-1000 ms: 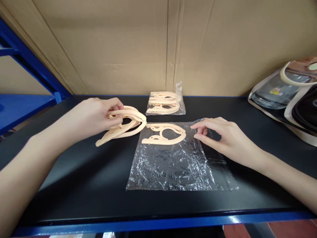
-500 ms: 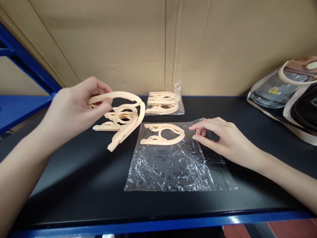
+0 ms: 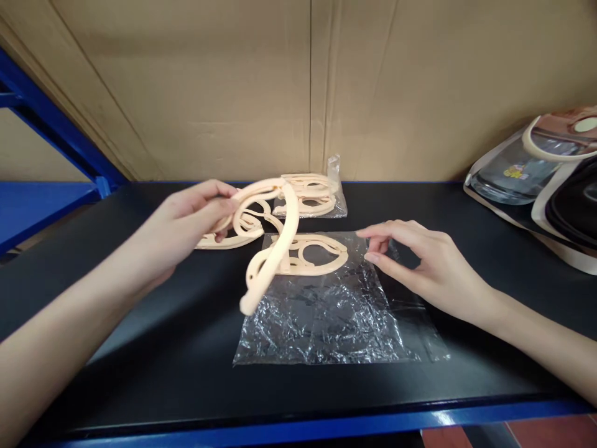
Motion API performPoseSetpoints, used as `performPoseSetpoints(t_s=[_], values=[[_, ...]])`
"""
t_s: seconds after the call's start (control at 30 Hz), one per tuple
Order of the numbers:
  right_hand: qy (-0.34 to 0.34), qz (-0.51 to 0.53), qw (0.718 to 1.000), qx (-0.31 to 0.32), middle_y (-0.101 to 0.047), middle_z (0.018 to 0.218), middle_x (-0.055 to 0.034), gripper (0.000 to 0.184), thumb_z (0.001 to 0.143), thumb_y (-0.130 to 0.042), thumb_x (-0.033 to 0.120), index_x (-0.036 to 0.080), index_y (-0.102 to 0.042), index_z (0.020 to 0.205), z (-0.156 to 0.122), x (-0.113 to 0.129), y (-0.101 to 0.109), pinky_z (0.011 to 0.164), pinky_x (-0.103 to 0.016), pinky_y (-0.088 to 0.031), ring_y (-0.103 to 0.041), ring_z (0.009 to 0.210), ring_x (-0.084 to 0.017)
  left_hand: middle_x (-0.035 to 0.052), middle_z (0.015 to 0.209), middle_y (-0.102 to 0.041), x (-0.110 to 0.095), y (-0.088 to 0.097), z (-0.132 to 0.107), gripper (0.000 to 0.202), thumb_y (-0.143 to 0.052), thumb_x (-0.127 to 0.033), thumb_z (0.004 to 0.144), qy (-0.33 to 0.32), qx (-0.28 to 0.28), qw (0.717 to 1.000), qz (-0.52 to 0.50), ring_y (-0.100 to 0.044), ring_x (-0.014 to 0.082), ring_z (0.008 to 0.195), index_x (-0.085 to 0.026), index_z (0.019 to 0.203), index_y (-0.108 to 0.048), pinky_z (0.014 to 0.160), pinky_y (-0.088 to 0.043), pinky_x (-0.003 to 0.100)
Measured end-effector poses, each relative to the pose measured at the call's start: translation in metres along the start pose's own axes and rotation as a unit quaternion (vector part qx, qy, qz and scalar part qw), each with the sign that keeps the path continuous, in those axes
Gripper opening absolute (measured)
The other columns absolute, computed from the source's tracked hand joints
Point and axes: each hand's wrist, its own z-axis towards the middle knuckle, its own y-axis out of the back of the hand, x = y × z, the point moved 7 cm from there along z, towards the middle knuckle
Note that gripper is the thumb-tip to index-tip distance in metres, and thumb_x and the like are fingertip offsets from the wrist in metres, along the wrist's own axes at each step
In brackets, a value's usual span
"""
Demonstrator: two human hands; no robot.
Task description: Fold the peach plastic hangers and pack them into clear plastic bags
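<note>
My left hand point(image 3: 189, 218) pinches one end of a cream plastic folding hanger point(image 3: 271, 266). This hanger is tilted, its far arm slanting down over the left edge of a clear plastic bag point(image 3: 321, 326). On the bag's upper part lies another folded hanger point(image 3: 321, 270), partly covered by the held one; I cannot tell whether it is inside the bag. My right hand point(image 3: 417, 258) hovers by the bag's upper right, thumb and index finger apart, holding nothing. Behind my left hand more folded hangers point(image 3: 236, 241) lie on the black surface, partly hidden.
Bagged hangers point(image 3: 310, 211) lie at the back, close to the cardboard wall point(image 3: 224, 93). A clear container point(image 3: 506, 177) with beige trim and a black item stand at the right. A blue metal frame point(image 3: 79, 137) rises on the left, and a blue rail point(image 3: 326, 429) edges the front.
My left hand has moved right and slightly down with the hanger, which now overlaps the bag and the hanger on it. My right hand has barely moved.
</note>
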Motion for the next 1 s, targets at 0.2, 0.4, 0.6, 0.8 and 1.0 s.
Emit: performPoseSetpoints(t_s=[0.2, 0.4, 0.6, 0.8, 1.0], values=[[0.123, -0.008, 0.992, 0.004, -0.053, 0.135, -0.0121, 0.049, 0.091, -0.065, 0.033, 0.027, -0.049, 0.136, -0.004, 0.033, 0.002, 0.096, -0.044, -0.053, -0.056, 0.12, -0.027, -0.0015, 0.067, -0.05, -0.001, -0.051, -0.019, 0.03, -0.058, -0.048, 0.088, -0.001, 0.157, 0.987, -0.03, -0.043, 0.01, 0.053, -0.019, 0.092, -0.06, 0.046, -0.037, 0.022], [0.178, -0.017, 0.982, 0.06, -0.05, 0.142, -0.0132, 0.028, 0.092, -0.063, 0.034, 0.022, -0.062, 0.117, -0.006, 0.05, -0.007, 0.1, -0.04, -0.05, -0.051, 0.128, -0.025, -0.0012, 0.069, -0.051, -0.001, -0.076, -0.038, 0.032, -0.06, -0.053, 0.09, 0.009, 0.25, 0.965, -0.079, -0.045, 0.0108, 0.057, -0.023, 0.1, -0.065, 0.047, -0.039, 0.019], [0.183, 0.017, 0.982, 0.035, -0.063, 0.127, -0.01, 0.011, 0.096, -0.059, 0.03, 0.021, -0.064, 0.1, -0.009, 0.048, -0.004, 0.083, -0.036, -0.052, -0.061, 0.105, -0.02, 0.0029, 0.085, -0.066, -0.002, -0.084, -0.044, 0.031, -0.059, -0.054, 0.091, -0.027, 0.27, 0.96, -0.063, -0.059, 0.0158, 0.067, -0.029, 0.104, -0.069, 0.054, -0.045, 0.025], [0.164, -0.004, 0.986, -0.001, -0.067, 0.126, -0.0113, 0.015, 0.093, -0.062, 0.021, 0.02, -0.068, 0.108, -0.009, 0.044, 0.003, 0.083, -0.036, -0.056, -0.066, 0.104, -0.02, 0.001, 0.133, -0.061, -0.021, -0.077, -0.056, 0.069, -0.074, -0.063, 0.075, -0.192, 0.21, 0.955, 0.079, -0.064, 0.0273, 0.11, -0.043, 0.137, -0.05, 0.086, -0.055, 0.037], [0.189, -0.037, 0.981, -0.016, -0.067, 0.127, -0.0135, 0.02, 0.093, -0.061, 0.018, 0.016, -0.067, 0.112, -0.01, 0.051, 0.004, 0.08, -0.034, -0.057, -0.067, 0.1, -0.019, 0.0041, 0.14, -0.056, -0.025, -0.077, -0.07, 0.079, -0.07, -0.041, 0.082, -0.298, 0.155, 0.912, 0.234, -0.062, 0.025, 0.117, -0.031, 0.15, -0.032, 0.095, -0.053, 0.035]])
